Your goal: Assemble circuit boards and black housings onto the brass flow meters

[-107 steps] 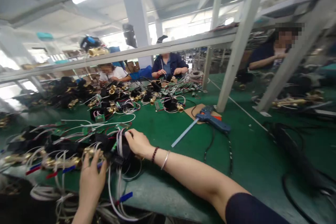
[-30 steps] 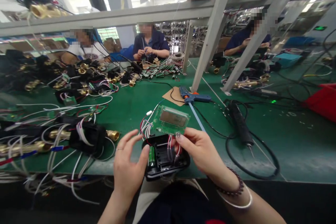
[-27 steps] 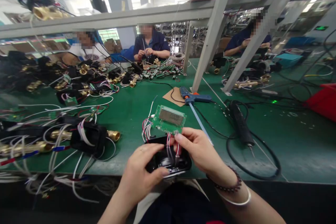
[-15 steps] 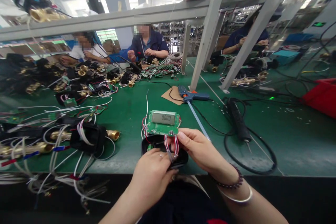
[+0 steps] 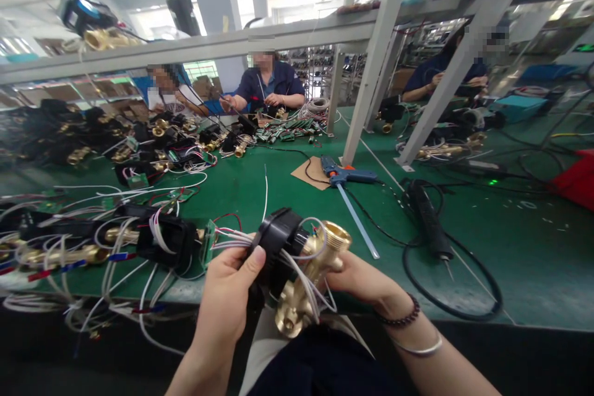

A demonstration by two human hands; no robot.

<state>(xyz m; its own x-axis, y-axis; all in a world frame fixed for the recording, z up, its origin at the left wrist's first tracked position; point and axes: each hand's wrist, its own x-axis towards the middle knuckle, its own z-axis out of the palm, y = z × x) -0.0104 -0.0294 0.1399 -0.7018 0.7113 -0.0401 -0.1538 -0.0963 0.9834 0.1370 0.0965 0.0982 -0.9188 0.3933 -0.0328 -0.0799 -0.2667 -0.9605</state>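
Note:
A meter with a black plastic housing (image 5: 282, 230) and a brass pipe body (image 5: 320, 263) is tilted on its side at the table's front edge. My left hand (image 5: 226, 289) grips the housing, its thumb on the rim by the white wires. Around the brass body closes my right hand (image 5: 359, 278), most of its fingers hidden behind the metal. Grey and white wires loop along the brass. Other wires run left from the housing to a green circuit board (image 5: 208, 246), seen nearly edge-on beyond my left hand.
To the left lie several wired meters, including a black open housing (image 5: 167, 240), with cables hanging over the edge. A blue glue gun (image 5: 348, 174) rests on cardboard (image 5: 309, 173). Right of it is a black corded tool (image 5: 429, 219). Metal posts (image 5: 378, 55) and co-workers stand beyond.
The meter has been turned over and lifted, so its brass body now shows. The circuit board swung left, its display out of sight. My right hand moved from the board to the brass body.

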